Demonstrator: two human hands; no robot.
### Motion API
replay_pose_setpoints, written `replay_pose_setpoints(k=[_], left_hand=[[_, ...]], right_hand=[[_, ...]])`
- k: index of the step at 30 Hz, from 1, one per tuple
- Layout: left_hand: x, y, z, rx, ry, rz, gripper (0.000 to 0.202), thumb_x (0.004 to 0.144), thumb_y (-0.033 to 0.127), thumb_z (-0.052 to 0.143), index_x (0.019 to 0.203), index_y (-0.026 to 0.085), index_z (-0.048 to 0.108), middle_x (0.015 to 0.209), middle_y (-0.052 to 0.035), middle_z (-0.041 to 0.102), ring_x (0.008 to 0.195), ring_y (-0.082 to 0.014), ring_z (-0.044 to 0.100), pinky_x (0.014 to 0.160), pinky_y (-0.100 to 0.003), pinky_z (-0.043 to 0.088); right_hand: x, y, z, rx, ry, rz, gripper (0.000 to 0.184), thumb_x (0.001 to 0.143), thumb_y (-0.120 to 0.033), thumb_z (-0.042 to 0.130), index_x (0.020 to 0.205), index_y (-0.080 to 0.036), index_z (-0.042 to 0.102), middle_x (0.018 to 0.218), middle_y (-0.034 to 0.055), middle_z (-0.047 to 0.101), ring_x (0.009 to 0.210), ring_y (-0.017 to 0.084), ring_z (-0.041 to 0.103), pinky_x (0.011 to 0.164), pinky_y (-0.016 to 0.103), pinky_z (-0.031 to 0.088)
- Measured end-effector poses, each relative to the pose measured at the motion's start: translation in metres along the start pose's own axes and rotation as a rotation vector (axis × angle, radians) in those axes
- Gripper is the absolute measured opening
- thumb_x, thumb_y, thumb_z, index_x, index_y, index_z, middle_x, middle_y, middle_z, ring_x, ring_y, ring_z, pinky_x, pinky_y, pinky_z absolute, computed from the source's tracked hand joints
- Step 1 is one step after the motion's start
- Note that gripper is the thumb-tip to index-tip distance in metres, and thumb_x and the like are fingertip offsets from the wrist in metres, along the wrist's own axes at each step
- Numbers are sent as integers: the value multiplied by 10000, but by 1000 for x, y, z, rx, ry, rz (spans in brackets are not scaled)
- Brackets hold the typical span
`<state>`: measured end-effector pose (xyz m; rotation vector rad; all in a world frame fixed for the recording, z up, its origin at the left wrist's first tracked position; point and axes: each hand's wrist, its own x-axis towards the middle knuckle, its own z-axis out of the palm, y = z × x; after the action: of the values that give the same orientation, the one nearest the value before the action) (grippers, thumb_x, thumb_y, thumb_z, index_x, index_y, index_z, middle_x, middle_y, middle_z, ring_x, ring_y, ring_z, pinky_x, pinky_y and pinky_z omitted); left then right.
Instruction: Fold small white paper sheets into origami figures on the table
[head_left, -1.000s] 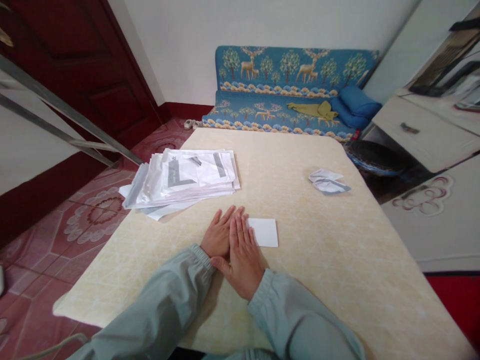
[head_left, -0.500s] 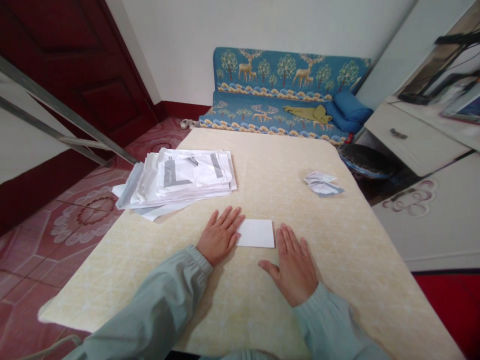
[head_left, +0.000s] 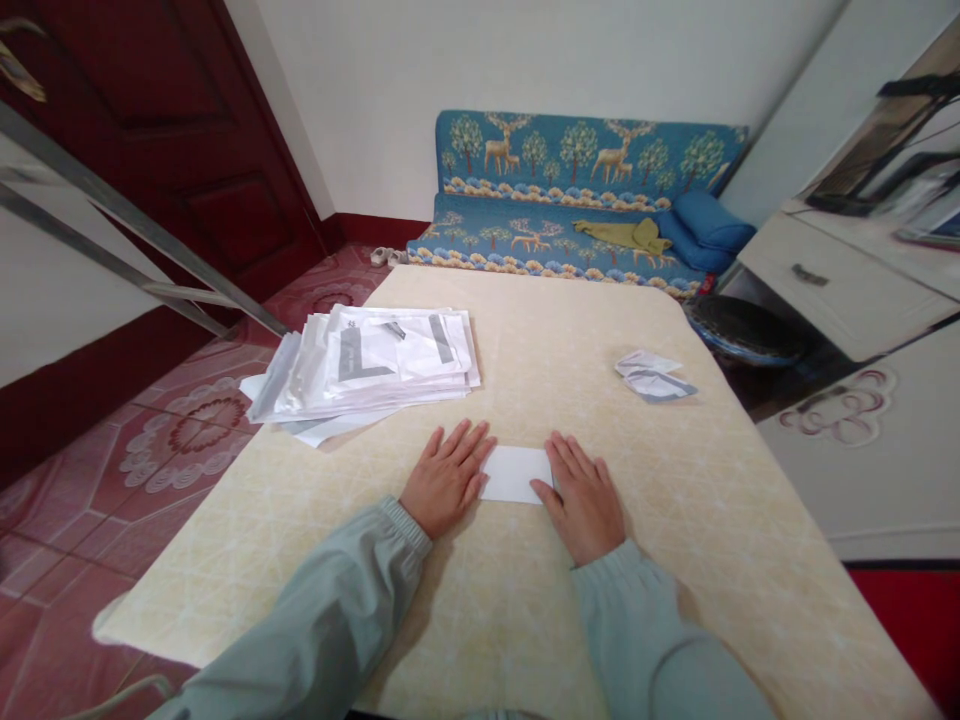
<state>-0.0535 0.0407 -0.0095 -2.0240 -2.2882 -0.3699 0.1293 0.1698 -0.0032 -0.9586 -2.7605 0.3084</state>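
A small white rectangle of folded paper [head_left: 515, 474] lies flat on the cream patterned tablecloth [head_left: 495, 610] in front of me. My left hand [head_left: 448, 478] rests palm down at its left edge, fingers stretched out and touching it. On the opposite side, my right hand [head_left: 583, 497] also lies flat, its thumb and fingertips over the paper's right edge. Neither hand grips anything. Whether the paper is one sheet or several layers cannot be made out.
A stack of white and grey plastic bags or sheets [head_left: 375, 360] sits at the table's left. Toward the right lies a small folded paper piece [head_left: 654, 377]. Beyond the table stand a blue deer-patterned sofa [head_left: 555, 160], a white cabinet [head_left: 862, 300] and a dark round stool [head_left: 750, 325].
My right hand has moved left and forward onto the paper's right edge; before, it lay just beside it. My left hand stays on the left edge. The view has shifted slightly.
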Motion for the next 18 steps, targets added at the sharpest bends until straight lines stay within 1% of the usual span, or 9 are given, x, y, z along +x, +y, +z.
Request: replay_pose_setpoints(k=[2,4,6,9,11,13,15,18], left_hand=[[0,0,-1,-42,-6,-12,521,945,323,365,1455,248,285,1542,-33,241,1425,-247,196,1138,-497,164],[0,-2,-2,-113,-10,-33,548,940,329,380,1463,215,262,1537,-58,257,1422,-241,207,1145,-495,157],[0,-4,-2,-210,-5,-62,571,939,353,384,1466,181,246,1519,-91,297,1409,-235,245,1147,-486,174],[-1,-10,-2,-370,43,-126,552,944,375,373,1445,157,293,1469,-123,387,1364,-232,342,1141,-480,211],[-1,-13,-1,-465,103,-168,529,934,383,404,1414,166,358,1425,-125,450,1320,-237,411,1139,-482,224],[-2,-15,0,-549,167,-196,513,906,389,472,1374,184,425,1382,-119,502,1279,-248,460,1133,-484,244],[-1,-14,-1,-643,221,-223,514,866,389,551,1334,191,479,1339,-118,544,1242,-257,494,1108,-474,297],[4,-8,-6,-847,276,-297,601,792,372,664,1332,179,483,1239,-124,616,1124,-248,581,1023,-432,411]], right_hand=[[7,6,-5,22,40,5,445,881,-329,513,1288,-151,534,1406,121,473,1292,283,404,1052,496,301],[14,3,-9,64,70,-9,422,809,-307,618,1197,-141,598,1287,133,567,1178,279,489,997,427,370],[22,-1,-10,110,73,14,467,733,-284,697,1168,-142,607,1157,125,616,1057,265,543,922,385,418],[30,-3,-13,204,3,83,501,654,-255,751,1124,-154,611,1014,89,631,895,225,582,787,335,448],[33,0,-14,274,-48,113,395,626,-232,760,999,-173,642,909,51,635,794,191,582,691,297,432],[34,3,-13,326,-60,118,213,628,-211,745,819,-193,652,793,16,624,719,168,566,630,273,398],[34,5,-10,396,-6,87,101,654,-203,719,694,-196,627,722,-1,602,683,153,548,611,264,378],[32,6,-5,597,159,19,112,707,-230,687,655,-192,595,689,-11,579,650,136,530,602,254,382]])
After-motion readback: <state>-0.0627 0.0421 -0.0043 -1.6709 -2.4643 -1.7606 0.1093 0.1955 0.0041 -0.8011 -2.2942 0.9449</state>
